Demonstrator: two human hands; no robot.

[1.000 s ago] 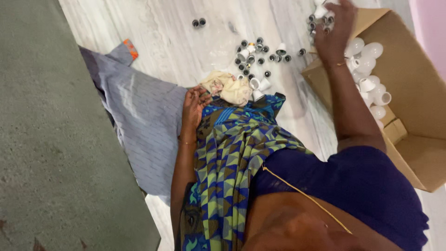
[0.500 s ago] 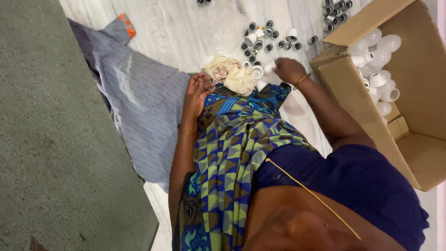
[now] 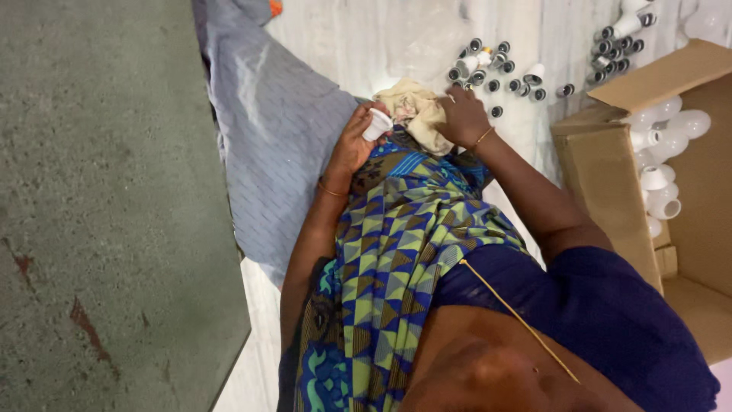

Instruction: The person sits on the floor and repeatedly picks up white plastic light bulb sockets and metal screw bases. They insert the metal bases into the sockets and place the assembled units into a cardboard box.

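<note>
My left hand (image 3: 349,149) holds a small white cup-shaped plastic shell (image 3: 377,123) above my lap. My right hand (image 3: 462,116) grips a crumpled cream cloth (image 3: 410,105) right beside the shell, touching or almost touching it. Both hands sit over my blue and green patterned garment (image 3: 396,252). On the pale floor just beyond the hands lie several small grey and white caps (image 3: 492,70).
An open cardboard box (image 3: 610,198) at the right holds several white bulb shells (image 3: 662,160). More caps (image 3: 619,42) lie near the box's top flap. A grey cloth (image 3: 278,145) is spread on the floor at the left, next to a dark green surface (image 3: 99,198).
My right hand came back from the caps near the box to my lap and took hold of the cream cloth. My left hand now holds up a white shell.
</note>
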